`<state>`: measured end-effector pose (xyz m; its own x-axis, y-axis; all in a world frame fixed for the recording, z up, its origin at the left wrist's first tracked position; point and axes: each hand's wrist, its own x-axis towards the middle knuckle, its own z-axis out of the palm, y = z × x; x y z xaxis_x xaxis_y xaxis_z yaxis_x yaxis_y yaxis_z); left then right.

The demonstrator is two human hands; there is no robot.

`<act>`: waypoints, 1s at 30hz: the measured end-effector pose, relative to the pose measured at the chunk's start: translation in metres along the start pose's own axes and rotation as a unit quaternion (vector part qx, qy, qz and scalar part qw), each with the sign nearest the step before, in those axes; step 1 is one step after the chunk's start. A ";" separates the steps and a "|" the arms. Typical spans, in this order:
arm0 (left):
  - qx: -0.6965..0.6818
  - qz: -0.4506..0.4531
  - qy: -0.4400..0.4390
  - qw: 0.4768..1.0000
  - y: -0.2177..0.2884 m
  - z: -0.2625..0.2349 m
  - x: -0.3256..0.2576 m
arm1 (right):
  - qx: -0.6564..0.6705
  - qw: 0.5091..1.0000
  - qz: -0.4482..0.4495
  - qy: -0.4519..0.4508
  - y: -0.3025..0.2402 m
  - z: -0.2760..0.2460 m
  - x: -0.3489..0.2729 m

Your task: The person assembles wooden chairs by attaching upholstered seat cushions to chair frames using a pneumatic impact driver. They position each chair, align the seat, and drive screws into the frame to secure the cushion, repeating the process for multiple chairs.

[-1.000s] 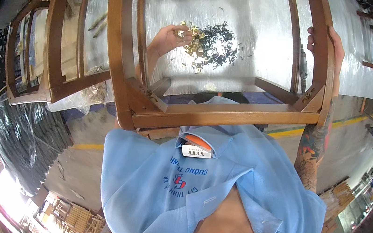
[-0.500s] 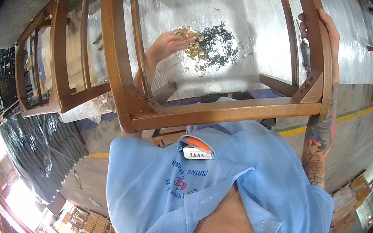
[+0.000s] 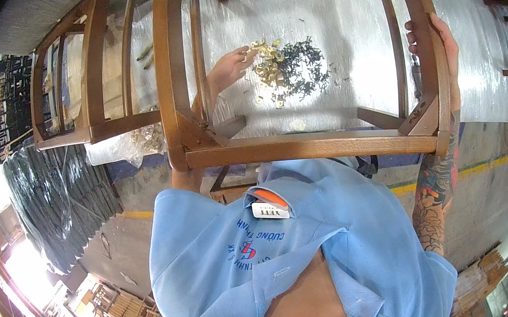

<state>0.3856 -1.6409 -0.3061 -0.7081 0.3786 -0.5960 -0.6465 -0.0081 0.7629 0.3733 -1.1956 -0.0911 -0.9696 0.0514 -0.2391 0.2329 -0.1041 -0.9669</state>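
Observation:
A brown wooden chair-like frame [image 3: 307, 145] stands tilted in front of me. My left hand [image 3: 230, 69] reaches between its bars to the left edge of a pile of small brass-coloured metal pieces [image 3: 270, 71]. Its fingers are drawn together at the pile; whatever is between them is too small to make out. Black screws [image 3: 307, 69] lie heaped against the right side of the brass pieces. My right hand [image 3: 445, 46] is wrapped round the frame's right-hand upright, fingertips showing on the inner side and the thumb side along the outer edge.
A second brown wooden frame [image 3: 93, 54] stands close on the left. Translucent plastic sheeting [image 3: 470, 78] covers the work surface. Clear plastic bags [image 3: 130, 145] sit below the left frame, near a dark wrapped bundle [image 3: 45, 208]. Wood pieces [image 3: 475, 284] are stacked on the right.
The frame, the pile and the left-hand frame have shifted slightly right in view. Brass pieces seen at my left fingertips no longer show clearly there. My right hand keeps its hold.

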 end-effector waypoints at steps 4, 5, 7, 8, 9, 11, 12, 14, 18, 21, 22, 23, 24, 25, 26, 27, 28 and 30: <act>0.157 0.130 -0.012 0.979 -0.033 -0.050 0.016 | -0.025 0.999 -0.035 -0.021 0.018 -0.023 0.017; 0.027 0.099 0.011 0.995 -0.022 -0.040 0.010 | -0.021 1.000 -0.010 -0.003 0.015 -0.024 0.018; -0.135 0.097 0.055 0.985 -0.017 -0.046 -0.024 | -0.009 0.999 0.043 0.005 0.005 -0.013 0.009; -0.162 0.124 0.054 0.977 -0.018 -0.056 -0.037 | -0.015 0.999 0.031 0.010 -0.002 -0.010 0.003; -0.190 0.150 0.062 0.968 -0.017 -0.065 -0.049 | -0.020 0.999 0.024 0.007 -0.001 -0.007 0.002; -0.229 0.174 0.078 0.955 0.004 -0.091 -0.059 | -0.020 1.000 0.018 0.007 -0.010 -0.003 -0.002; -0.249 0.184 0.094 0.946 0.007 -0.103 -0.069 | -0.012 1.000 0.025 -0.003 -0.008 -0.001 0.000; -0.290 0.203 0.118 0.928 0.016 -0.124 -0.089 | 0.000 1.000 0.031 -0.005 -0.007 0.005 0.000; -0.339 0.275 0.144 0.888 0.073 -0.095 -0.121 | -0.001 1.000 0.016 0.023 -0.014 0.006 -0.003; -0.345 0.302 0.197 0.867 0.113 -0.021 -0.138 | -0.059 0.998 0.002 0.000 -0.010 -0.012 0.010; -0.329 0.300 0.226 0.866 0.117 -0.005 -0.143 | -0.026 0.999 -0.013 0.027 -0.015 0.000 0.006; -0.315 0.296 0.257 0.864 0.115 0.009 -0.149 | -0.034 0.999 -0.014 0.033 -0.017 0.003 0.004; -0.296 0.309 0.265 0.864 0.112 0.018 -0.155 | -0.042 0.998 -0.016 0.042 -0.021 0.002 0.001; -0.277 0.324 0.284 0.859 0.105 0.026 -0.164 | -0.050 0.998 -0.017 0.041 -0.020 0.004 0.001; -0.100 0.307 0.375 0.869 0.104 0.040 -0.172 | -0.054 0.997 0.006 0.046 -0.017 -0.005 0.006; 0.076 0.273 0.462 0.840 0.106 0.053 -0.178 | -0.059 0.997 0.025 0.047 -0.016 -0.008 0.009; -0.033 0.301 0.448 0.841 0.094 0.053 -0.172 | -0.052 0.997 0.014 0.053 -0.022 0.002 0.001; -0.185 0.346 0.397 0.830 0.072 0.061 -0.157 | -0.143 0.989 -0.040 0.026 -0.030 -0.009 -0.004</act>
<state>0.4675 -1.6441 -0.1427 -0.8152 -0.5630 -0.1356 0.0545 -0.3076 0.9499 0.3703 -1.1836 -0.0618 -0.9825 0.0999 -0.1571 0.1736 0.1873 -0.9668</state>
